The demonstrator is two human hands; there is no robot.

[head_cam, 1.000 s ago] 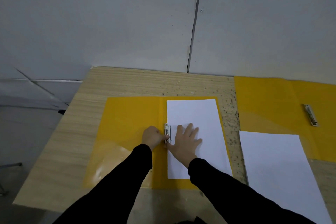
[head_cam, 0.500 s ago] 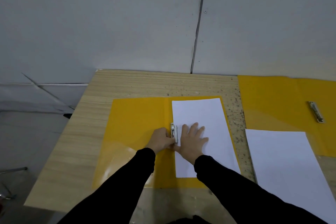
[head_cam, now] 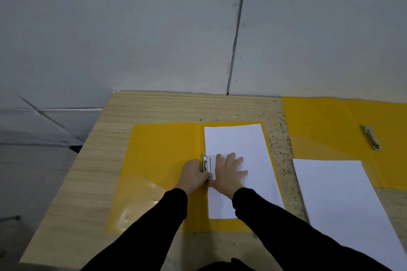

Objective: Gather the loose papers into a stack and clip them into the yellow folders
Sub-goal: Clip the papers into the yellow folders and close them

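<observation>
An open yellow folder (head_cam: 163, 160) lies flat in the middle of the table. A white paper stack (head_cam: 237, 141) lies on its right half. My right hand (head_cam: 229, 174) presses flat on that stack with fingers spread. My left hand (head_cam: 191, 175) grips the folder's metal clip (head_cam: 206, 163) at the stack's left edge, fingers curled round it. A second open yellow folder (head_cam: 319, 125) with its own metal clip (head_cam: 371, 137) lies at the right. Another white paper stack (head_cam: 343, 200) overlaps that folder's near edge.
The wooden table (head_cam: 88, 178) butts against a grey wall at the back. Its left edge drops off to a grey floor. Bare speckled wood shows between the two folders.
Both hands have kept their hold on the clip and the paper. The whole scene has shifted slightly in view with my head's movement.
</observation>
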